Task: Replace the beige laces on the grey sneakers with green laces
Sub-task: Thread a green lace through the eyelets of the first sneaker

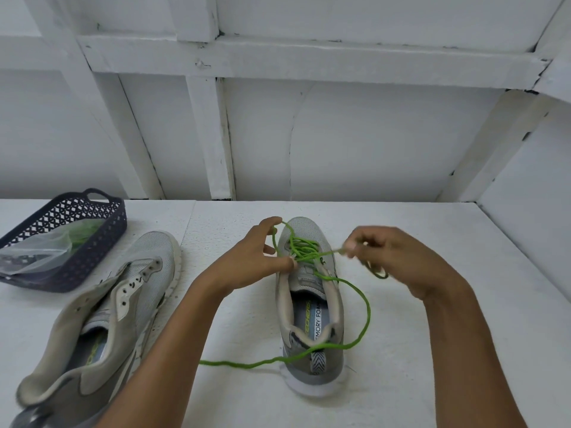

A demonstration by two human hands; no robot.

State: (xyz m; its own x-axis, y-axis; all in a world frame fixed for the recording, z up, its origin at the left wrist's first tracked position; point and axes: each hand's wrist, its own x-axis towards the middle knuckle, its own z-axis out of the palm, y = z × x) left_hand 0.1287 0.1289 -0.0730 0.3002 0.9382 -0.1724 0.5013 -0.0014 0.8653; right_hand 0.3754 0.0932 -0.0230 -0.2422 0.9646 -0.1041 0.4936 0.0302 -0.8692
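A grey sneaker point(310, 307) stands in the middle of the white table, toe pointing away, with a green lace point(304, 247) crossed through its eyelets. My left hand point(253, 257) pinches the lace at the left eyelets, and a loop runs up over its fingers. My right hand point(386, 254), blurred, pinches a lace end to the right of the shoe. A long loose run of green lace point(366, 316) curves round the right side and trails across the heel to the left. A second grey sneaker point(102, 310) lies at the left with bare eyelets.
A dark blue lattice basket point(102, 242) sits at the back left of the table point(432, 381), holding a clear plastic bag point(46, 245) with something green inside. A white panelled wall rises right behind the table's far edge.
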